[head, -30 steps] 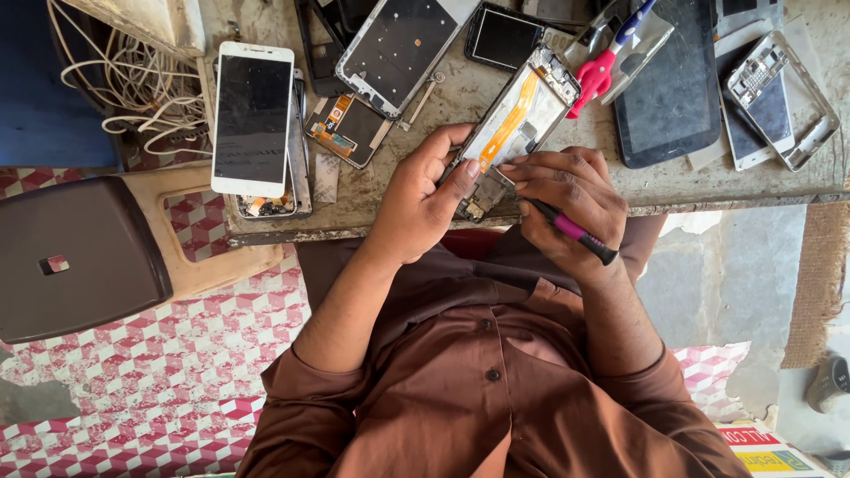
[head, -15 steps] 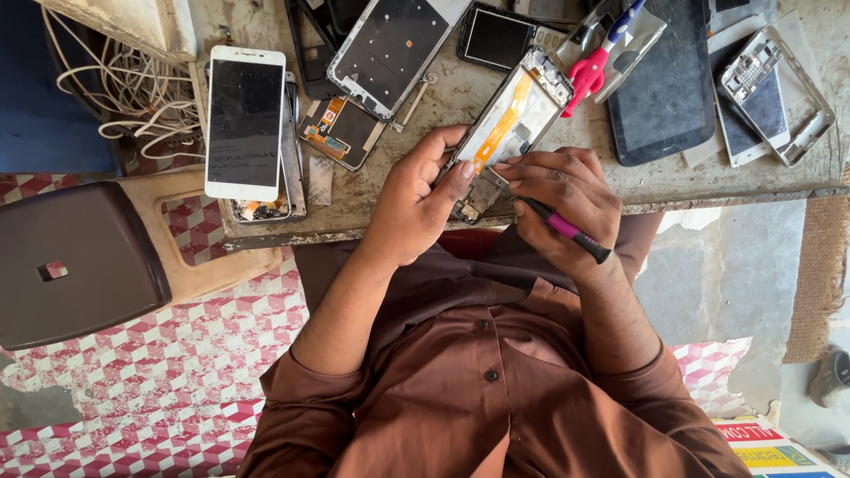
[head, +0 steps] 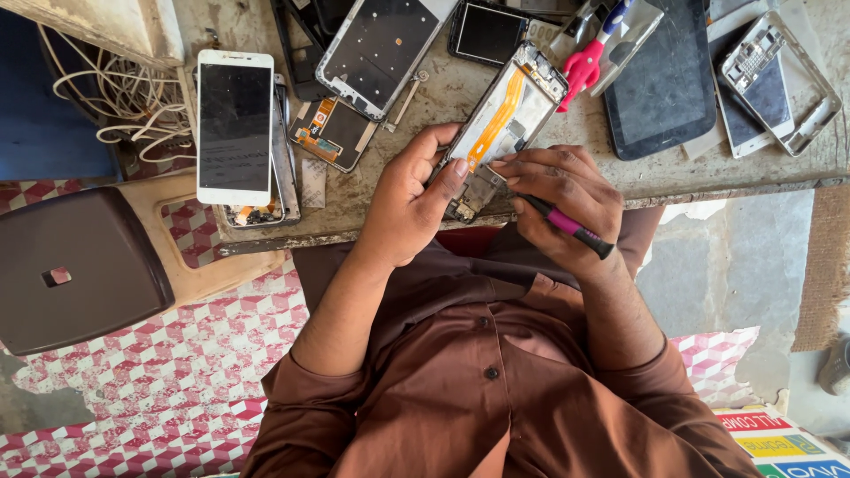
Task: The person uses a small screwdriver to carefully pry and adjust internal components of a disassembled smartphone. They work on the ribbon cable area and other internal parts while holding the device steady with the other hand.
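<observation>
An opened phone (head: 509, 111) with an orange flex cable lies tilted on the worn worktable (head: 425, 190). My left hand (head: 409, 199) grips its lower end, thumb pressed on the board near the cable's foot. My right hand (head: 567, 199) holds a pink and black screwdriver (head: 567, 226), its tip hidden under my fingers at the phone's lower end. Both hands touch the same corner of the phone.
A white phone (head: 235, 124) lies at the table's left over another frame. A bare phone frame (head: 381, 49), a small circuit part (head: 332, 133), a dark tablet (head: 664, 80), pink-handled pliers (head: 586, 62) and a silver frame (head: 779, 80) crowd the table. A brown stool (head: 80, 270) stands left; cables (head: 115, 97) hang behind.
My hands and the opened phone hold nearly the same pose; the view has shifted slightly.
</observation>
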